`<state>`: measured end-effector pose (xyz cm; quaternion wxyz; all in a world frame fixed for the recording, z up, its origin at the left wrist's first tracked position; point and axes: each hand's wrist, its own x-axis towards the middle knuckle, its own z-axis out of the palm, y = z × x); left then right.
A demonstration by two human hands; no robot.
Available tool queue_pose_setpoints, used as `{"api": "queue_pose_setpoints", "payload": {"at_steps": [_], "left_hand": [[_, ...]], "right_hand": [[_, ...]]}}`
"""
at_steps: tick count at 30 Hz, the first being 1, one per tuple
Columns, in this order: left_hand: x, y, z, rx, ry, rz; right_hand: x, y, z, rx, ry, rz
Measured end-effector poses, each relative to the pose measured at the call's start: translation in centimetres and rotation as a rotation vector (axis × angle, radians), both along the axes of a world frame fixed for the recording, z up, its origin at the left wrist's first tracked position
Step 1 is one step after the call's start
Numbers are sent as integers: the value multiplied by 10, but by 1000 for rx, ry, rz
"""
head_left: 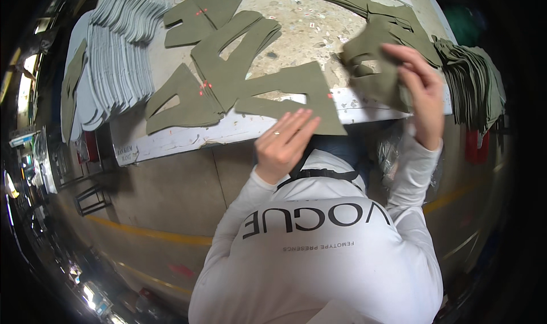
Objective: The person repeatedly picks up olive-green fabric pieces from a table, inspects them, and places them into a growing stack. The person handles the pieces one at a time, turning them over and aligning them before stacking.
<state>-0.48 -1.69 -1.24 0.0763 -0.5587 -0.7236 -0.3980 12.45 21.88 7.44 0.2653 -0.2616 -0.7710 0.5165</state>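
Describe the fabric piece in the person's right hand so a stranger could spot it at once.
Start at the worn table and go to its near right edge, beside the dark green stack. The olive piece sits there in the right hand. Unlike the flat pieces, it is lifted and folded.

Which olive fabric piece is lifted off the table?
The olive piece held in the right hand, near the table's right end; the other olive pieces lie flat.
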Motion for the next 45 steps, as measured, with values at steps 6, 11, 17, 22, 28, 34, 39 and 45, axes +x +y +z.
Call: {"api": "queue_pose_setpoints", "payload": {"at_steps": [6,11,17,22,28,34,39,45], "left_hand": [[4,-4,11,-40,-153,-55],[-31,-48,29,76,-277,287],[-56,-68,34,377,-379,479],[-40,-59,34,317,-223,427],[-1,-13,26,78,-65,-210],[0,11,8,38,-8,-197],[6,11,11,12,-273,-127],[-15,0,43,-131,-371,-161]], "right_hand": [[18,3,46,-82,151,-83],[-11,-31,48,-239,98,143],[-32,-73,28,-411,341,298],[-33,-71,-32,-393,-98,210],[-20,-66,-69,-270,49,191],[-3,-70,-54,-3,-166,0],[0,-68,-50,-402,-109,166],[-31,-56,-35,331,-93,310]]}}
